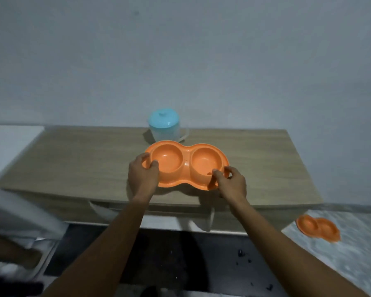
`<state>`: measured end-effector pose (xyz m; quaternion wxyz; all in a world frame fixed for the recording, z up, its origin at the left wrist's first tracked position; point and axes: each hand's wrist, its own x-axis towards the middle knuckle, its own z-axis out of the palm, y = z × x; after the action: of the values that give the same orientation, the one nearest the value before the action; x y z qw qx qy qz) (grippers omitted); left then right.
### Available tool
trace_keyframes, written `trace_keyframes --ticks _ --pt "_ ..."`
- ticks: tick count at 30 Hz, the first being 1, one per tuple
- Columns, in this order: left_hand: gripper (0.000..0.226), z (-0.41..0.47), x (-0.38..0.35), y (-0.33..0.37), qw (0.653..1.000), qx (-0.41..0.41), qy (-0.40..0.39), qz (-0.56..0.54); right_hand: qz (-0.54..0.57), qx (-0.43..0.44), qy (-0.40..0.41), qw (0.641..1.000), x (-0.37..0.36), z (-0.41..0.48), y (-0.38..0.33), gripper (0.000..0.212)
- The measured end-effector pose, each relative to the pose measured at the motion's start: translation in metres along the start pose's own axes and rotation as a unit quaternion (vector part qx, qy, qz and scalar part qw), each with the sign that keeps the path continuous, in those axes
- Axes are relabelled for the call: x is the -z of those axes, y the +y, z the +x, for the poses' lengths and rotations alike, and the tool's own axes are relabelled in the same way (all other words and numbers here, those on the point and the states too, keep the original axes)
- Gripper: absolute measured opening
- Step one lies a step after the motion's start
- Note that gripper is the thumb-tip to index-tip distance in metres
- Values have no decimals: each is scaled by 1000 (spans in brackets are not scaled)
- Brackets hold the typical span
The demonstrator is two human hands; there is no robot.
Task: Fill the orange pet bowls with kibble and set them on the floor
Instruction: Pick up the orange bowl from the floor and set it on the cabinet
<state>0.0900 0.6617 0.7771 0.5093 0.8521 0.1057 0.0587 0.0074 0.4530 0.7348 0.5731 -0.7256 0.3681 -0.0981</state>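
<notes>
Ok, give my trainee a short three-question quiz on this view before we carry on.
1. True or false: both wells of the orange double bowl on the wooden countertop already hold kibble.
2. Which hand has its grip on the bowl end nearer the blue-lidded container: A) left hand, B) right hand, C) neither?
3. Where does the second orange double bowl lie?

Key
1. False: both wells look empty.
2. A: the left hand holds the left end, just in front of the container; the right hand holds the other end.
3. On the pale floor, down to the right of the countertop.
</notes>
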Motion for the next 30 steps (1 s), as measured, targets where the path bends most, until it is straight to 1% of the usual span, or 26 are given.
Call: trace_keyframes --ticks 2,4,7,9,11,15,17,19,21,24,26,27,29,30 --pt "38 41 25 -31 1000 10 2 10 -36 5 -12 999 -53 2 -13 73" --pt "39 70 41 -55 1000 2 -7 22 -49 2 -9 999 -89 2 -21 64" --pt "41 131 71 -101 997 6 -44 59 -68 -23 -9 997 -167 4 -26 61" --pt "42 159 83 -122 995 8 -66 74 -84 -31 -14 996 -203 5 -27 61" --pt "42 188 92 -139 994 14 -88 68 -103 -48 0 994 -235 9 -29 61" --pt "44 206 98 -154 989 21 -125 70 -123 -77 36 989 -257 8 -25 61" --pt "45 209 100 -157 989 27 -131 62 -132 -78 45 987 -261 7 -24 62" --pt "45 213 100 -159 989 33 -129 56 -147 -76 42 985 -264 6 -24 64" --pt "47 216 103 -164 989 16 -131 65 -178 -68 28 981 -268 4 -26 67" --pt "52 219 110 -163 985 6 -161 61 -215 -64 17 974 -268 -5 -36 67" --pt "50 217 116 -160 983 -1 -178 52 -205 -52 30 977 -267 -18 -40 63" --pt "48 213 120 -160 983 -13 -175 54 -195 -39 46 979 -268 -29 -39 61" --pt "46 201 128 -165 988 -36 -140 60 -170 6 84 982 -271 -56 -30 52" --pt "45 191 133 -171 990 -49 -119 58 -150 33 97 983 -273 -73 -23 43"
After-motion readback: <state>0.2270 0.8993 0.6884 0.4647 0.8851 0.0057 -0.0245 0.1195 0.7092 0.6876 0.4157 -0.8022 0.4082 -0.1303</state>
